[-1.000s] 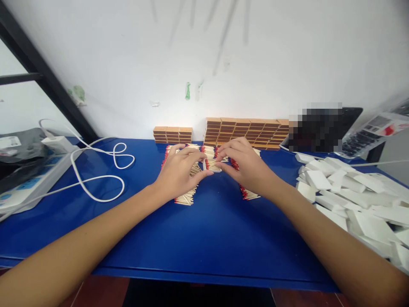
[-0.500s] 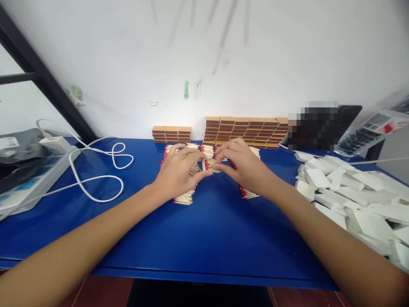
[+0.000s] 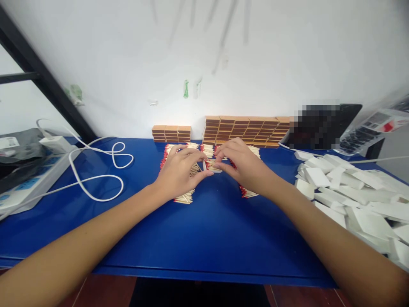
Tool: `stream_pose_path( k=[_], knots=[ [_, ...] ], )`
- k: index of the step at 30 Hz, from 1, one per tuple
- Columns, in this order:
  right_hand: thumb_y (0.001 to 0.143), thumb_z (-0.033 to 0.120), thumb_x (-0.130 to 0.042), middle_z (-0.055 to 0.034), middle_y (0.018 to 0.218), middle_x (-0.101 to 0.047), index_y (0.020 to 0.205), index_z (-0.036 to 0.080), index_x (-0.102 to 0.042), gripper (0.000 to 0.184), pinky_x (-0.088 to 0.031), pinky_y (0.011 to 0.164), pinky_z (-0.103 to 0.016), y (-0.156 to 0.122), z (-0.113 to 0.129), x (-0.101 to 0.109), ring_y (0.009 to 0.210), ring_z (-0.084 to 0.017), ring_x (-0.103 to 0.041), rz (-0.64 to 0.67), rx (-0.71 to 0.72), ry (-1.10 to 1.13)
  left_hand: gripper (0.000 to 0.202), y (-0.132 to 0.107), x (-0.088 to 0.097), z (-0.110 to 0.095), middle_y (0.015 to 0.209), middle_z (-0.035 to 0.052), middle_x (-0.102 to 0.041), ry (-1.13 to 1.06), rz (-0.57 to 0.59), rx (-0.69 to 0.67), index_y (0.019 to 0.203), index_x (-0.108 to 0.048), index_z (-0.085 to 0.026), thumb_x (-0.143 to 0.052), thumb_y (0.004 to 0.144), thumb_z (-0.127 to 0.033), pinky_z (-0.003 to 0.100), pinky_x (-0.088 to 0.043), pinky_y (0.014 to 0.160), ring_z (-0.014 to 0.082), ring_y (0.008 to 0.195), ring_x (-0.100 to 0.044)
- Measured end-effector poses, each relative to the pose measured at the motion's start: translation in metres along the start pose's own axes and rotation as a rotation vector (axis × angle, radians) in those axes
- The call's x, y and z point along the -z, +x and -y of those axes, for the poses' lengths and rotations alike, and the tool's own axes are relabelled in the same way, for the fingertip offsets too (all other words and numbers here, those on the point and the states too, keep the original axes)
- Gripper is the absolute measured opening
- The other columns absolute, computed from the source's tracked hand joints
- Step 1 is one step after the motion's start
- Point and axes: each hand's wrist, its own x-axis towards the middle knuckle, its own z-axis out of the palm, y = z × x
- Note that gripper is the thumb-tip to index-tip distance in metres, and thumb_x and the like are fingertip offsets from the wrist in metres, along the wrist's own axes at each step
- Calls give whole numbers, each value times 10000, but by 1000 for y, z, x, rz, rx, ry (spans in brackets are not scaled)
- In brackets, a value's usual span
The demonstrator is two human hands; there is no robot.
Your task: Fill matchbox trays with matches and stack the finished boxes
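Observation:
A small white matchbox tray (image 3: pixel 205 166) with red-tipped matches (image 3: pixel 210 163) in it sits between my hands at the middle of the table. My left hand (image 3: pixel 179 170) grips the tray's left end with thumb and forefinger. Bent over its right part, my right hand (image 3: pixel 241 164) has thumb and fingers closed on matches; its fingertips partly cover them. Loose matches lie in piles: a left pile (image 3: pixel 183 197) under my left hand, a middle pile (image 3: pixel 207 150) behind the tray, and a right pile (image 3: pixel 248 192) partly under my right hand.
Brown-sided matchboxes stand against the wall in a low stack (image 3: pixel 171 134) and a longer, taller stack (image 3: pixel 246 130). White empty-looking trays (image 3: pixel 348 187) are heaped at right, near a dark tablet-like object (image 3: pixel 348 123). A white cable (image 3: pixel 96 199) and power strip (image 3: pixel 35 187) lie at left.
Both hands stay nearly in place around the tray. My right thumb and fingertips have shifted very slightly; the piles look the same.

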Motion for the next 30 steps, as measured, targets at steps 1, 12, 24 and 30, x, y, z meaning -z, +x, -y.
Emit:
stream_pose_path(
  k=[1,12,24,30],
  knots=[
    [1045,304,-665,-103,1061,-719,954,253,-644,106,-476,953,-508,0,0,-1,1073,-314,-582,-1,-7,-3,329,0,0,-1,1173,63,-828,-8,11,-3,1160,-737,-214,-797,989,-490,490,-426,1143,271,1121,-745],
    [1023,327,-710,-77,989,-703,932,256,-631,140,-463,899,-472,-2,-2,2,1018,-300,-582,-35,-17,-25,337,0,2,0,1158,61,-828,-21,-1,-2,1154,-725,-208,-807,983,-487,477,-432,1120,264,1093,-745],
    [1029,241,-652,-83,1069,-715,1021,266,-655,26,-473,934,-474,0,3,2,1045,-294,-587,-7,11,6,315,0,0,1,1164,65,-826,-20,29,-18,1146,-734,-225,-799,985,-488,478,-442,1116,274,1118,-738],
    [1022,209,-647,-90,1084,-710,998,261,-640,58,-490,957,-489,-2,3,-2,1063,-292,-595,21,3,21,324,0,0,2,1161,68,-827,-17,35,-37,1149,-736,-210,-794,988,-485,483,-440,1121,272,1102,-736]
  ],
)
